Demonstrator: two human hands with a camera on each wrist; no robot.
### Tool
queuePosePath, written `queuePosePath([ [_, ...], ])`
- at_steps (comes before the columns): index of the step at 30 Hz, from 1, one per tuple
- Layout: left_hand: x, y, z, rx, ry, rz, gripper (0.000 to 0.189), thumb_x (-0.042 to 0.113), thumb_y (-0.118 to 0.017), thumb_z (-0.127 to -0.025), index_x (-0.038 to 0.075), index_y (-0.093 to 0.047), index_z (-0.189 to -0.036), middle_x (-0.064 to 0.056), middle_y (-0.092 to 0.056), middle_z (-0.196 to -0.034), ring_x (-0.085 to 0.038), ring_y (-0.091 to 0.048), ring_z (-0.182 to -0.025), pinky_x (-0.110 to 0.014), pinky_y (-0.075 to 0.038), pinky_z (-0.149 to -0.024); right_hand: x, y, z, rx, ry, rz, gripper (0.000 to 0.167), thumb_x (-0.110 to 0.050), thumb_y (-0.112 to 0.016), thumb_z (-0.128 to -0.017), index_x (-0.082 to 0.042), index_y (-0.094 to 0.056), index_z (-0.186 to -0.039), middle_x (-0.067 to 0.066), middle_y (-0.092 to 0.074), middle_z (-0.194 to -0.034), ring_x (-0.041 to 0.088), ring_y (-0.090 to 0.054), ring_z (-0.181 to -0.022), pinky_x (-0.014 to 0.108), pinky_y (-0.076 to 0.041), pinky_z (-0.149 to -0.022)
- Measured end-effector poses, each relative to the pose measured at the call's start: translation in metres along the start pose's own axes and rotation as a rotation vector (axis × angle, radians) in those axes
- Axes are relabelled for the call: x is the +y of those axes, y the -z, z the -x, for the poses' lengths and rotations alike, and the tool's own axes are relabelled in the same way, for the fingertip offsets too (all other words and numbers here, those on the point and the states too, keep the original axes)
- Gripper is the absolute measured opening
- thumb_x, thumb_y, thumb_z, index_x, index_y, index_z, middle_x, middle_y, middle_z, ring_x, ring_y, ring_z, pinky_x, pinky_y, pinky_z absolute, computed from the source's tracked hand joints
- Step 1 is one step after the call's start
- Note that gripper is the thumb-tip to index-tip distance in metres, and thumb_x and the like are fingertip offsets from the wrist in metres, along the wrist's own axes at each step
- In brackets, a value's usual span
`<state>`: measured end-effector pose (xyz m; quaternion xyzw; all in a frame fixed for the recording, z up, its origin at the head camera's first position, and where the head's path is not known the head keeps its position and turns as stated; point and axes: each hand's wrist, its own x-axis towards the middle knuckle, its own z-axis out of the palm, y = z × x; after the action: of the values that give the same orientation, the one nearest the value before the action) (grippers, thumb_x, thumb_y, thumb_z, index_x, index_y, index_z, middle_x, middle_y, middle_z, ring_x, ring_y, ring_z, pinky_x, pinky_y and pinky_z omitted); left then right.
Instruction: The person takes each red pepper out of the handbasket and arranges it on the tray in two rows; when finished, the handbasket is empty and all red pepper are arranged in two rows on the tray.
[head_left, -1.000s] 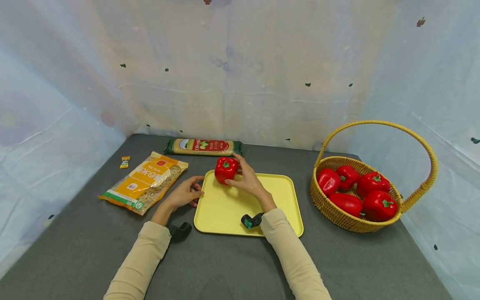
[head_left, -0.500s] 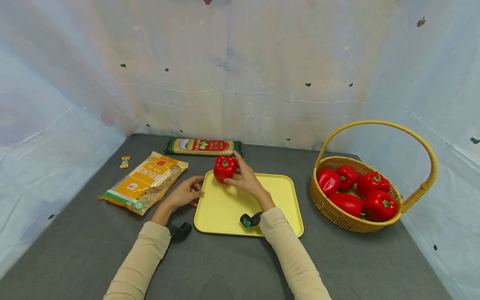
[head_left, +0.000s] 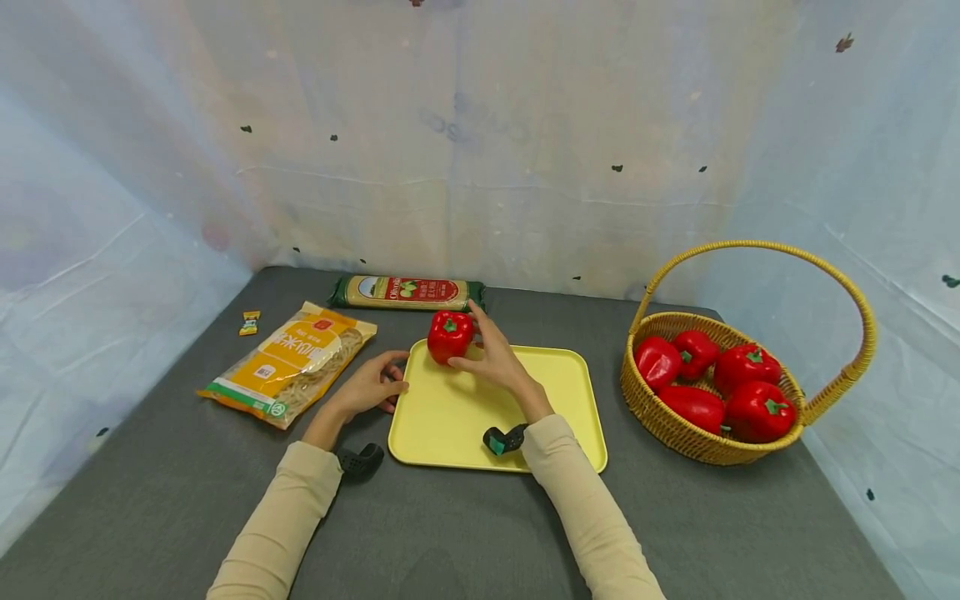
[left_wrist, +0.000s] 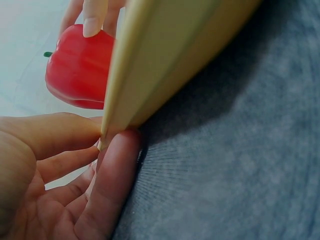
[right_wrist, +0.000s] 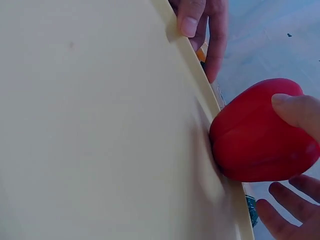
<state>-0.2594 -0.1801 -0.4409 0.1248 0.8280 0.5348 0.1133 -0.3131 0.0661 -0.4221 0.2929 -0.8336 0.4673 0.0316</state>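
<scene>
The left hand [head_left: 367,387] is pinching the side of a shallow yellow rectangular tray [head_left: 442,429]. The right hand [head_left: 493,360] is gripping a glossy red bell pepper [head_left: 448,337] at the tray's far left corner.

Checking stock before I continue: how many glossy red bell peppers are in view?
6: one pepper in the right hand at the far-left corner of the yellow rectangular tray; five peppers in the golden wicker basket, three behind two. More may be hidden beneath.
</scene>
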Motion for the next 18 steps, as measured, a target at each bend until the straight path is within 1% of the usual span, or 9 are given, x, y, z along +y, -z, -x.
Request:
queuePosePath([
  [4,0.000,0.000,0.000,-0.001,0.002,-0.001,0.058,0.005,-0.058,-0.091,-0.001,-0.031,-0.142,-0.017,-0.049,-0.096,-0.020,-0.055,-0.064,-0.033,-0.055,-0.052,-0.003,0.006,0.003,-0.002,-0.013,0.026,0.095,-0.021,-0.077,-0.078,-0.018,-0.015,-0.151,0.014,-0.035,-0.140,0.031,-0.045,-0.122,0.047,-0.043,-0.097],
  [7,0.008,0.000,0.003,-0.005,0.007,0.007,0.057,0.002,-0.057,-0.091,-0.003,-0.031,-0.141,-0.019,-0.049,-0.096,-0.021,-0.055,-0.065,-0.033,-0.055,-0.053,-0.006,0.012,0.007,-0.003,-0.015,0.046,0.093,-0.023,-0.076,-0.079,-0.021,-0.016,-0.150,0.012,-0.035,-0.140,0.033,-0.043,-0.123,0.048,-0.042,-0.099],
  [13,0.028,0.000,0.014,-0.017,0.004,0.010,0.056,0.000,-0.056,-0.090,-0.007,-0.031,-0.139,-0.020,-0.049,-0.095,-0.024,-0.055,-0.066,-0.035,-0.056,-0.056,-0.014,0.030,0.016,-0.013,0.034,0.079,0.085,-0.024,-0.074,-0.081,-0.018,-0.022,-0.149,0.013,-0.035,-0.139,0.030,-0.041,-0.123,0.049,-0.040,-0.100],
  [18,0.031,0.000,0.016,-0.023,-0.009,0.009,0.056,0.001,-0.056,-0.090,-0.008,-0.031,-0.139,-0.020,-0.049,-0.095,-0.025,-0.056,-0.067,-0.037,-0.056,-0.056,-0.022,0.051,0.024,0.024,0.088,0.117,0.078,-0.023,-0.073,-0.082,-0.015,-0.029,-0.146,0.012,-0.036,-0.139,0.030,-0.042,-0.122,0.048,-0.042,-0.098],
])
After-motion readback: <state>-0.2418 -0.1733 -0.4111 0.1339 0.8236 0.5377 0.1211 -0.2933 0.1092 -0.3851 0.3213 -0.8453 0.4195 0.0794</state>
